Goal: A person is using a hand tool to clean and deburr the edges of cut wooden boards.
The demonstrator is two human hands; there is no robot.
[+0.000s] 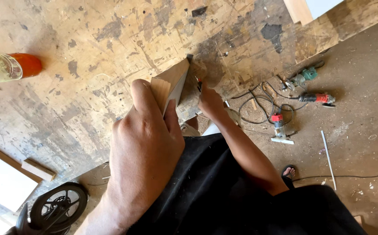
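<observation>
My left hand [143,148] grips a small wooden board [170,82] with a white face, holding it on edge against the stained workbench top [89,56]. My right hand [209,102] is shut on a thin pencil-like tool [199,82] with a red and dark tip, held just right of the board near the bench edge. My black clothing fills the lower middle of the view.
A bottle with an orange cap [8,67] lies at the left of the bench. On the floor to the right lie power tools [317,99] [280,128] and tangled cords. A wheel [58,209] and a wood block [38,169] sit at lower left.
</observation>
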